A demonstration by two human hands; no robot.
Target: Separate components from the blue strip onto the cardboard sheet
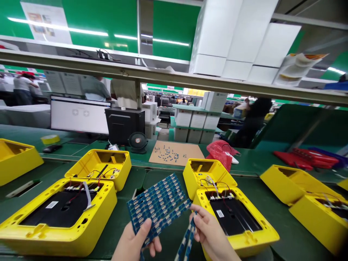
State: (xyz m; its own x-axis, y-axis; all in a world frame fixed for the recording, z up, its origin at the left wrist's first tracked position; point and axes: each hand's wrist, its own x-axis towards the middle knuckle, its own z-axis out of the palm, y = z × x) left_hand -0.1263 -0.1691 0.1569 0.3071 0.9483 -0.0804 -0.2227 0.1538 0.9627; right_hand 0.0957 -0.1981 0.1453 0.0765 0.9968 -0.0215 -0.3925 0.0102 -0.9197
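Okay so from my end of the feed, the blue circuit-board panel sits tilted at lower centre of the frame; the left hand has it pinched, thumb over the front near the lower edge; the right hand has its fingers pinching narrow blue strips that dangle at bottom centre, right by the panel's corner; I've got open yellow cases either side; mid-frame, a cardboard sheet on the green surface carries small blue pieces.
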